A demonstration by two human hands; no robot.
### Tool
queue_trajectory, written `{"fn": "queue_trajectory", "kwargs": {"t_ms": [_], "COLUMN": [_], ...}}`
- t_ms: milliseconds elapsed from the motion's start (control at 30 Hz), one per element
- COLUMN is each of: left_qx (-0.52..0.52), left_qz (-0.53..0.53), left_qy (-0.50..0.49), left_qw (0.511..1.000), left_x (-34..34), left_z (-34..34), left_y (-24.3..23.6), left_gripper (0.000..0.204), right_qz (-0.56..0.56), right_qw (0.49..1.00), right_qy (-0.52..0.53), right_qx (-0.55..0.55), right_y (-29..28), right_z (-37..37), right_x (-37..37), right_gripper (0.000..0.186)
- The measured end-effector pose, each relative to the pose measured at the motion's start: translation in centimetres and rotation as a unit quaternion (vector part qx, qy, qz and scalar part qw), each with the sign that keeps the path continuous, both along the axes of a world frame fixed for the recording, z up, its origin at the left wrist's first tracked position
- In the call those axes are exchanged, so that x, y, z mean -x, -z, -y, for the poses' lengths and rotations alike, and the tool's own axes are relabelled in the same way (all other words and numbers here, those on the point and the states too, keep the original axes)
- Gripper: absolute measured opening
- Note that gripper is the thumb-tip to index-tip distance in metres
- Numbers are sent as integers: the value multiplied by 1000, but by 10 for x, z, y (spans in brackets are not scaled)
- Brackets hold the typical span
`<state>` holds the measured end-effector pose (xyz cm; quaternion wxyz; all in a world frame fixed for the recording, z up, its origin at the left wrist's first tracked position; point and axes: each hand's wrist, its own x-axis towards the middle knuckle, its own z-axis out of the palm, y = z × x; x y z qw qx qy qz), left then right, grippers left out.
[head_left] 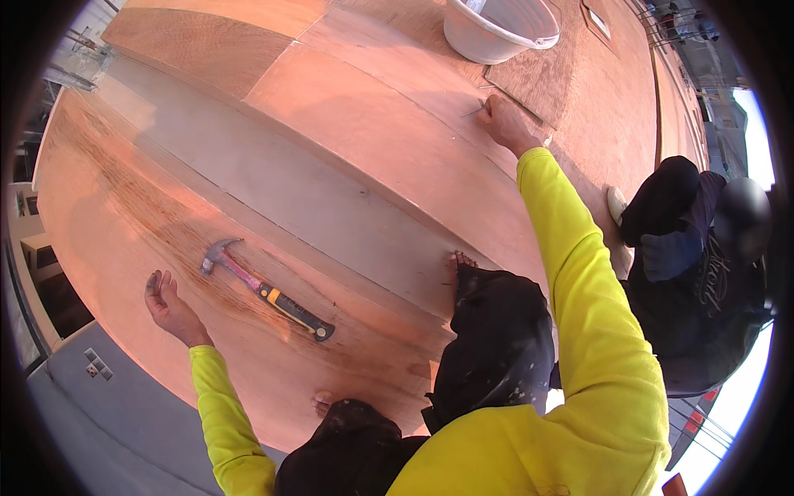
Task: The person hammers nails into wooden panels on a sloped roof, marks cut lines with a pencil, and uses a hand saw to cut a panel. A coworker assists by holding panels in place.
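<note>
My right hand (506, 126) is stretched far forward over the plywood, its fingers closed on a thin nail (474, 111) that sticks out past the fingertips. My left hand (174, 312) hovers over the near board at the left, palm partly up, fingers loosely bent and nothing visible in them. To the right of that hand lies a claw hammer (266, 289) with a black and yellow grip and a worn reddish shaft. Its head points toward the upper left, and neither hand touches it.
A whitish bucket (495, 33) stands on the plywood at the top. Between the raised boards runs a long grey sunken strip (273, 178). A person in dark clothes (695, 281) crouches at the right. At the left the boards end above a lower grey surface (124, 405).
</note>
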<state>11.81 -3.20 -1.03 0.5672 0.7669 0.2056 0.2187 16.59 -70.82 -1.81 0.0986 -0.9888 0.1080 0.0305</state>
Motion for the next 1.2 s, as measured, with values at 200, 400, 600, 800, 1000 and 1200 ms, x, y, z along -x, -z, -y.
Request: {"fn": "queue_trajectory", "kwargs": {"t_ms": [200,400,600,800,1000,1200], "left_qx": [318,612,653,587,534,442], "left_qz": [-44,-87,-131,-150,-212,-237], "left_qy": [120,141,4,-50,23,88], "left_qw": [939,774,746,794,818,861], "left_x": [84,87,72,70,104,131], "left_z": [100,204,213,166,149,145], "left_y": [-29,-51,-48,-49,-49,-44], "left_gripper": [29,50,28,30,27,21], "right_qz": [73,-6,66,149,47,184], "right_qw": [963,893,807,910,995,981], "right_qy": [20,-321,-498,-192,4,58], "right_qx": [-259,-316,-311,-336,89,-16], "right_y": [-44,-100,-94,-70,27,33], "right_z": [-84,-277,-335,-245,-34,-57], "right_x": [20,64,106,58,33,35], "right_gripper": [23,19,21,19,30,20]}}
